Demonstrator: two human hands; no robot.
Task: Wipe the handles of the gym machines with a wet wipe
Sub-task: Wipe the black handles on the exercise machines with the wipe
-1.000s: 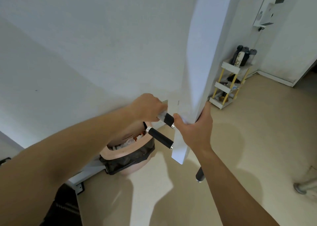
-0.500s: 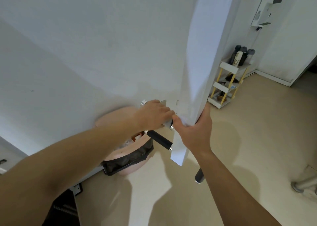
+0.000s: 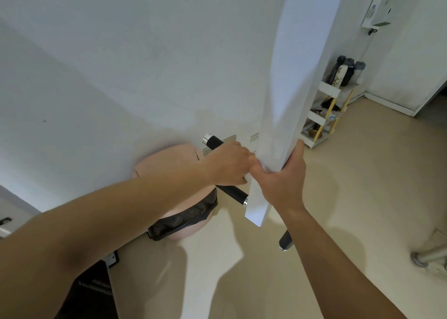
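Faint lettering on the black gear (image 3: 94, 289) is unreadable. Past the bin (image 3: 164, 171), the left hand (image 3: 229, 164) wraps the upper handle (image 3: 214, 141), wipe (image 3: 248, 180) peeking beneath its fingers. The right hand (image 3: 283, 183) clasps the post (image 3: 290, 101).

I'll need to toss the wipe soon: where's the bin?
Head view, lower centre: the pink bin stands on the floor by the wall, left of the white post, just beneath the left hand gripping a black handle.
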